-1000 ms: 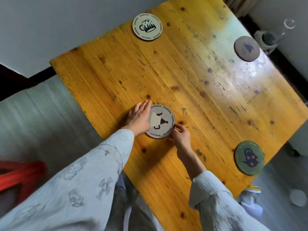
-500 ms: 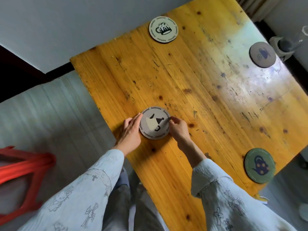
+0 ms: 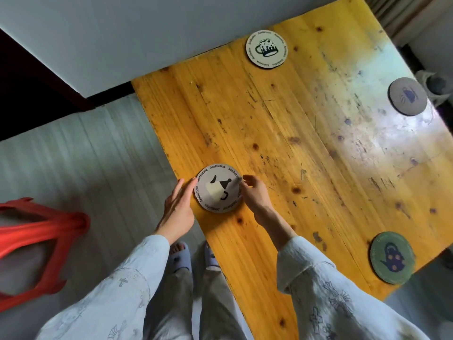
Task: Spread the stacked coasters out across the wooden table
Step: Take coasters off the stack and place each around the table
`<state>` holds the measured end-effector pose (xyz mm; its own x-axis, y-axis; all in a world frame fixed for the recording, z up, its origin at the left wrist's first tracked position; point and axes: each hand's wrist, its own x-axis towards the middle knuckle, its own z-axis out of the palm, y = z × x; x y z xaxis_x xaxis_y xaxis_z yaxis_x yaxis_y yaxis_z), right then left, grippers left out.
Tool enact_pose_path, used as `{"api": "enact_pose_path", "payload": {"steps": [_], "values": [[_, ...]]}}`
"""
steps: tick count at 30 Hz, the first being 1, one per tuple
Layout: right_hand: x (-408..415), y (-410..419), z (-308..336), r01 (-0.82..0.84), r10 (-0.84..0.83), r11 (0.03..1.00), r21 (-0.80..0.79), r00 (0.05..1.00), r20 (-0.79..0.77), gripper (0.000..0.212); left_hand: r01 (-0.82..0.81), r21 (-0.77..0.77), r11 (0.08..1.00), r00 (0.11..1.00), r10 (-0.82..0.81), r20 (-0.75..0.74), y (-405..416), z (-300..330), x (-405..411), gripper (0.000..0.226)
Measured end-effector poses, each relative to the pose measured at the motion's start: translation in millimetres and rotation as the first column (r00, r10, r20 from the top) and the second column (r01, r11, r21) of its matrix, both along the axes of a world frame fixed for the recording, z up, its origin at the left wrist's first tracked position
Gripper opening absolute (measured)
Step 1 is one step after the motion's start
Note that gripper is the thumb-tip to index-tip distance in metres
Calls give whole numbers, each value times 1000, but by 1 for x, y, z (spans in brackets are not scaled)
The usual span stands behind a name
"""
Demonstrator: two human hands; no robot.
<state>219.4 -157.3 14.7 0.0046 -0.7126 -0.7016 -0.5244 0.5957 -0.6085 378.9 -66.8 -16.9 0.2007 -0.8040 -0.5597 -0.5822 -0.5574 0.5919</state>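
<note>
A grey coaster [image 3: 218, 188] printed with a tipped cup lies flat on the wooden table [image 3: 282, 133], close to its left edge. My left hand [image 3: 177, 207] rests beside it, fingers straight, their tips against the coaster's left rim. My right hand [image 3: 255, 195] pinches the right rim with curled fingertips. Whether more coasters lie under it cannot be seen. Three others lie apart: a cream mug coaster [image 3: 266, 49] far off, a grey-purple one [image 3: 407, 96] at the far right, a green one [image 3: 392, 257] at the near right corner.
A red plastic stool [image 3: 36, 231] stands on the grey floor to my left. My slippered feet [image 3: 180, 256] are at the table's near edge. A white wall [image 3: 122, 33] runs behind the table's far left side.
The grey coaster has slid toward the table's left edge between my hands. My left hand came off its top and now sits at its rim.
</note>
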Motion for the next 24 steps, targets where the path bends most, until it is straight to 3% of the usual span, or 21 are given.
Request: {"api": "enact_pose_path", "payload": {"steps": [13, 20, 24], "values": [[8, 21, -7, 45, -45, 999, 17, 999, -16, 34, 35, -48, 998, 999, -35, -3, 7, -4, 12, 79], [8, 24, -8, 105, -105, 994, 24, 994, 9, 33, 53, -61, 997, 997, -56, -48, 5, 0, 8, 65], [5, 23, -9, 158, -160, 986, 61, 986, 33, 35, 228, -146, 963, 956, -193, 219, 1, 0, 6, 56]]}}
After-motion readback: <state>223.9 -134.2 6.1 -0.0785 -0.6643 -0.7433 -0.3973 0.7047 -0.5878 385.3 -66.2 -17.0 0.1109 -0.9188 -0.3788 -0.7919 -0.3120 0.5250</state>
